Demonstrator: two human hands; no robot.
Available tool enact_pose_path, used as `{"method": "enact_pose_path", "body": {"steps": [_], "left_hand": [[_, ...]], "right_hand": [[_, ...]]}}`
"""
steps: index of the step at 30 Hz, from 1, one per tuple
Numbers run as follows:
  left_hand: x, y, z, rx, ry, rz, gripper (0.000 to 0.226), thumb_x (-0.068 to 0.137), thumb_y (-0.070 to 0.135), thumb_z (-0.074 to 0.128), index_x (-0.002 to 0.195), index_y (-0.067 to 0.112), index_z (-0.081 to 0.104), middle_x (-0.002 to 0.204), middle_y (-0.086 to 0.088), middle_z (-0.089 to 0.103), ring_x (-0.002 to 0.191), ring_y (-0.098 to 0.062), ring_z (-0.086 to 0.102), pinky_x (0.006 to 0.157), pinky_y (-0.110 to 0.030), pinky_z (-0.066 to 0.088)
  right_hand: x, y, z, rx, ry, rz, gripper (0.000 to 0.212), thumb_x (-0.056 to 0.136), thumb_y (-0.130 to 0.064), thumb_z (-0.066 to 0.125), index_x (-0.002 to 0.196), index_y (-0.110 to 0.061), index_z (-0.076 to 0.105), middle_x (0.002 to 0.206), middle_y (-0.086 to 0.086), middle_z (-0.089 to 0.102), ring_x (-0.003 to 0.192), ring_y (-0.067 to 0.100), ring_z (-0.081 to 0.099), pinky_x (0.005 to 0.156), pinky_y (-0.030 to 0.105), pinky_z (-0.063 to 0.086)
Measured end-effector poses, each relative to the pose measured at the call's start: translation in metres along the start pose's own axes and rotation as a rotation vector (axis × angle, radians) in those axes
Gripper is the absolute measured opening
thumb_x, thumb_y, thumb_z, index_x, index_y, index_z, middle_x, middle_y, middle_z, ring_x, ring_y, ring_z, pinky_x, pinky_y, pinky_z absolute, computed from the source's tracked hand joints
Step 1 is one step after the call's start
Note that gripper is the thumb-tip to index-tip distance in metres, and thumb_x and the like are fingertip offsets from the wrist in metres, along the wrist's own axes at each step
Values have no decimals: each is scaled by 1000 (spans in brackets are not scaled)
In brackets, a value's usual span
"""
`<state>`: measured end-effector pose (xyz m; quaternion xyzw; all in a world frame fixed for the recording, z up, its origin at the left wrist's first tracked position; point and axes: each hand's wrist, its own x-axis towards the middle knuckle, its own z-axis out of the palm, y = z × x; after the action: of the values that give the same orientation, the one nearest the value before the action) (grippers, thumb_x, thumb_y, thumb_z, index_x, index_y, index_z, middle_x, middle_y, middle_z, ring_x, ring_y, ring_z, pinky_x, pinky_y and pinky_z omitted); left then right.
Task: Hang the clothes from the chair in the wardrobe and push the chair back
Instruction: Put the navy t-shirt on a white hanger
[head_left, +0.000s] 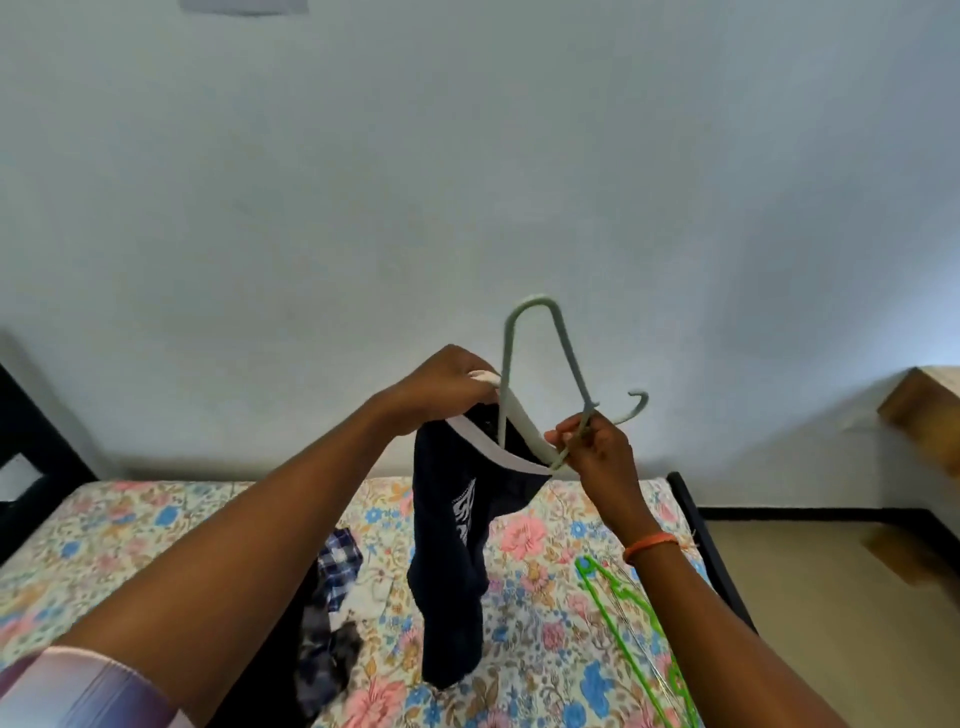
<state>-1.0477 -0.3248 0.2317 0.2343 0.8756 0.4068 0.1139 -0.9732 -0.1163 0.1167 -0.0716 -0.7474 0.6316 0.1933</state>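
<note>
Nearest, along the bed's right edge, lies a bright green plastic hanger (631, 618), and a blue-and-white checked cloth (332, 577) is heaped toward the near edge of the floral bedsheet (535, 525). Above the bed, the right hand (597, 447) pinches the pale grey plastic hanger (540, 374) by its neck below the hook. The left hand (441, 384) grips the white-trimmed collar of the dark navy printed garment (457, 545), which hangs to the sheet.

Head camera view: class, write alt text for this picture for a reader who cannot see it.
A person's left hand holds up a dark navy garment by its neck, while the right hand pinches a pale grey-green hanger and threads it into the neck. Below, on a floral bedsheet, lie a checked garment and a bright green hanger.
</note>
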Motion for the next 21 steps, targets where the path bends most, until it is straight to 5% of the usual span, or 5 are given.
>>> {"method": "enact_pose_path", "body": {"steps": [6,9,12,17,21], "left_hand": [[-9,29,-35,-704,-284,-212,64,94,49,43,123,-5,60,95,-14,70,81,-27,64,72,-31,53],[-10,28,-47,-722,-436,-239,114,69,91,46,132,-4,56,112,-21,60,102,-36,58,90,-41,51],[-13,24,-51,-785,-487,-240,128,55,93,56,135,-7,51,123,-26,54,112,-40,55,99,-48,48],[-10,17,-45,-749,-395,-346,87,72,72,68,118,-2,62,103,-19,68,93,-31,66,93,-43,52],[-10,10,-50,-779,-363,-368,39,81,37,68,103,5,66,94,-12,67,82,-24,66,87,-37,53]], "right_hand": [[4,-16,0,-395,180,-189,14,95,-12,59,91,-17,71,74,-2,68,71,12,65,65,22,51],[5,-19,-5,-457,204,-202,16,97,-12,56,93,-15,72,72,-2,65,68,14,62,60,16,42],[5,-17,-9,-520,216,-200,18,97,-12,54,95,-12,72,76,2,68,69,16,61,61,17,40],[3,-12,-15,-578,205,-160,16,96,-12,58,90,-12,73,73,-3,65,66,13,55,58,7,33],[1,-15,-25,-190,112,12,28,85,4,63,87,-21,75,90,-10,69,84,9,62,77,21,47]]}}
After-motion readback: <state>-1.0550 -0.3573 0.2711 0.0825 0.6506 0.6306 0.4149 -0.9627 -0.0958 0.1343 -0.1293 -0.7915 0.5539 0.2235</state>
